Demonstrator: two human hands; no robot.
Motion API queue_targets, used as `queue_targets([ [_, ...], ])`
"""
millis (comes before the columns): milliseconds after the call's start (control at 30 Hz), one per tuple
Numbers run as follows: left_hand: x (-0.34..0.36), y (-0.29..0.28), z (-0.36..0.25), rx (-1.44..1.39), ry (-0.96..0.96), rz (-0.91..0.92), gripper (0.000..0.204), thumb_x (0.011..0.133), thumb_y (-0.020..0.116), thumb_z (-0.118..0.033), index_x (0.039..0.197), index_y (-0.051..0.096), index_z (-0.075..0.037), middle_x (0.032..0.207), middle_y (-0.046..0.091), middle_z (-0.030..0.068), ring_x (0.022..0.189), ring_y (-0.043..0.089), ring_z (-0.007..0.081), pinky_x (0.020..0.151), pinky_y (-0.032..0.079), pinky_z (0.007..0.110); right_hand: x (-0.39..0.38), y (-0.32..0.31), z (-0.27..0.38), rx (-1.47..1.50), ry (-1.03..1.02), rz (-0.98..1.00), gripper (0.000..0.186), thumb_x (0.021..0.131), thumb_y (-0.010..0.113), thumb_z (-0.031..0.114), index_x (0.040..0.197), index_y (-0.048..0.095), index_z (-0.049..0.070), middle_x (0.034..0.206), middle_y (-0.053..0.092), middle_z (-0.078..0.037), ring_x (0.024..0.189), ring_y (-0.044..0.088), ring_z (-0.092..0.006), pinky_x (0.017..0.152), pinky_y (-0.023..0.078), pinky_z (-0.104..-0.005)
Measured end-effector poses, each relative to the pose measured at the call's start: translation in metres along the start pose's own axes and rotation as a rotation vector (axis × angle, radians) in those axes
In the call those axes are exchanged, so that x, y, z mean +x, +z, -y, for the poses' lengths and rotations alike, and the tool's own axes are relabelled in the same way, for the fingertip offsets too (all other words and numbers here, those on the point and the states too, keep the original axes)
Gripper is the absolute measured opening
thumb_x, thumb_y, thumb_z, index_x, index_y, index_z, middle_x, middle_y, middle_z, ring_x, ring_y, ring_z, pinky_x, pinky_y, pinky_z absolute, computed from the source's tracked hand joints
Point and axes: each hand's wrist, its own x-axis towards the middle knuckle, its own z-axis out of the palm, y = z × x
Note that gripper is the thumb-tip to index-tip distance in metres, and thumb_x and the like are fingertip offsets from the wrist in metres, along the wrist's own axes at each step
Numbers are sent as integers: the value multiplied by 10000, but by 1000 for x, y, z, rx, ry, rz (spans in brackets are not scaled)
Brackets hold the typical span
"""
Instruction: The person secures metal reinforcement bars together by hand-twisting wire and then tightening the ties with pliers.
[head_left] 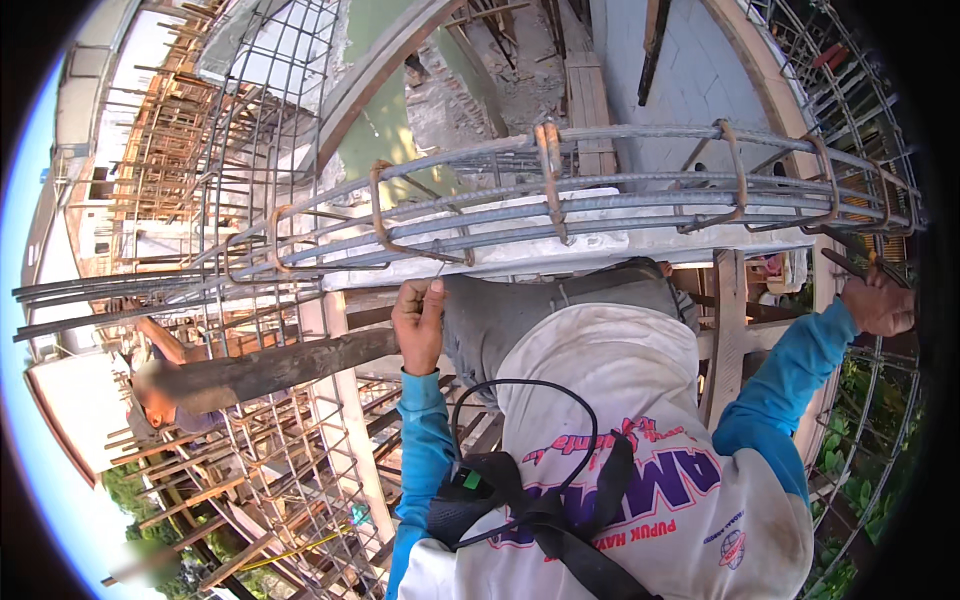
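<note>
My left hand (pixel 418 318) is closed in a pinch just below the rebar cage (pixel 640 190), beside my left knee. A short thin wire (pixel 439 267) rises from between its thumb and fingertips toward the lower bars. Far to the right, my right hand (pixel 880 302) is closed around a dark two-armed metal tool, like pincers (pixel 843 262), close to the right end of the cage. The cage has several long ribbed bars with rusty stirrups (pixel 551 185) around them. It runs across in front of me, above a pale concrete ledge (pixel 480 262).
Another person (pixel 180 385) is at lower left among bamboo scaffolding (pixel 240 545), by a dark timber (pixel 290 368). Upright rebar grids (pixel 270 110) stand at left, others at right. Beyond the cage lies a rubble-strewn floor (pixel 530 85) far below. A wooden post (pixel 727 330) stands beside me.
</note>
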Motion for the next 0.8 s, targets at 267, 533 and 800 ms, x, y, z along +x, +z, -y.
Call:
queue_targets([
  [267,-9,-7,4,56,-23,3,165,921,599,-182,891,594,-20,726,595,13,655,488,45,587,393,200,-37,69,111,1348,827,869,310,817,696,340,694,570,85,659,449,-6,615,489,-110,561,465,-241],
  [533,-17,-21,4,145,-78,81,147,929,579,-155,950,590,-11,761,619,31,704,551,74,648,438,215,-236,117,181,1014,1281,1314,411,882,576,473,880,584,62,823,544,-61,679,517,-149,551,442,-289],
  [800,-18,-20,6,-55,-127,118,141,948,540,-162,965,549,-22,706,585,29,622,572,86,560,452,210,-258,131,182,379,1521,2082,379,925,564,371,1071,591,22,744,561,-12,574,482,-79,495,388,-243],
])
